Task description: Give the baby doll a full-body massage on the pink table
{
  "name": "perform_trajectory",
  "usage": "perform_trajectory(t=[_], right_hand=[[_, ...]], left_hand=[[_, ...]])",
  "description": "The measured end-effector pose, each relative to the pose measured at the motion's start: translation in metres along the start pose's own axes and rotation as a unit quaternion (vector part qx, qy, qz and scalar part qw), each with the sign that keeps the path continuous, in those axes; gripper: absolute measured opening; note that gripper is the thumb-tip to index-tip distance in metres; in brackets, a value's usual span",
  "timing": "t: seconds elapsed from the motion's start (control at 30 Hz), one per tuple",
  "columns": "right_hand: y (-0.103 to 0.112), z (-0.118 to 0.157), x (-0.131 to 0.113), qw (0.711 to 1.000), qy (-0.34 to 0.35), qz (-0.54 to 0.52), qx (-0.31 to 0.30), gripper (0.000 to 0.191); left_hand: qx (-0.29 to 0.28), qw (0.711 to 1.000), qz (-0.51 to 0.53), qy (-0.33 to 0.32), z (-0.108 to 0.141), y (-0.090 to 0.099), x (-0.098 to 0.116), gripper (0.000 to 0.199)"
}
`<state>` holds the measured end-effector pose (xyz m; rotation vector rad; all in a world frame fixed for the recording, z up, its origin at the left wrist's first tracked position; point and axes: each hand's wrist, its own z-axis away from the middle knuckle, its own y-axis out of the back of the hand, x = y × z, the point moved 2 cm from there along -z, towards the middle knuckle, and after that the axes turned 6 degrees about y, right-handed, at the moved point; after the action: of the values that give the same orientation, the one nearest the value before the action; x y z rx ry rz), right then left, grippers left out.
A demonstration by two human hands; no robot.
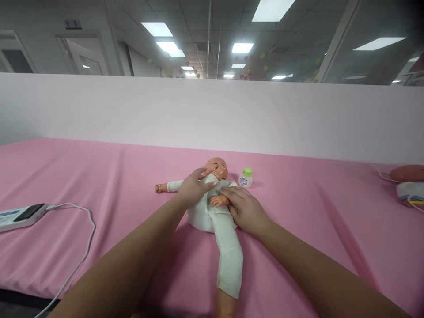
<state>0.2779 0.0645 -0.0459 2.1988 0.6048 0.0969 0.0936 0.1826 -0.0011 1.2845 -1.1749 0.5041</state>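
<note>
A baby doll (228, 251) with a white cloth body lies on its back on the pink sheet, its head away from me. My left hand (195, 187) rests on the doll's chest near the neck, thumb and fingers apart. On the doll's other side, my right hand (244, 207) lies over its bent arm, the fingers stretched across the sleeve beside the small plastic hand. The doll's other arm reaches out to the left. Just right of the doll's head stands a small clear bottle (245, 180) with a green cap.
A white device (23, 216) with a cable (89, 238) lies at the left on the pink sheet (132, 176). Another doll-like object (409, 173) with cloth and cords is at the right edge. A low white wall (205, 115) runs behind.
</note>
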Motion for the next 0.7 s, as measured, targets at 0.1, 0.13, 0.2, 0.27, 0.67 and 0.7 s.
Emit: perform_trajectory(t=[0.1,0.13,0.2,0.27,0.67,0.7], right_hand=[[0.002,0.001,0.0,1.0,-0.002,-0.007,0.003,0.05],[0.003,0.001,0.001,1.0,-0.004,-0.011,0.004,0.05],[0.005,0.001,0.002,1.0,-0.013,-0.025,0.003,0.051],[0.008,0.002,0.004,0.999,-0.026,-0.042,0.001,0.052],[0.015,0.002,0.002,0.995,-0.066,-0.075,-0.007,0.05],[0.016,0.001,0.001,0.995,-0.067,-0.077,-0.009,0.049]], left_hand=[[-0.013,0.999,0.034,-0.018,0.0,0.004,0.002,0.048],[-0.014,0.997,0.076,-0.012,-0.001,0.006,0.001,0.045],[-0.014,0.98,0.195,0.022,-0.001,0.012,-0.003,0.045],[-0.007,0.951,0.3,0.075,-0.002,0.017,-0.011,0.049],[-0.048,0.946,0.292,0.132,0.004,0.009,-0.015,0.06],[-0.065,0.954,0.277,0.1,0.007,0.009,-0.011,0.061]])
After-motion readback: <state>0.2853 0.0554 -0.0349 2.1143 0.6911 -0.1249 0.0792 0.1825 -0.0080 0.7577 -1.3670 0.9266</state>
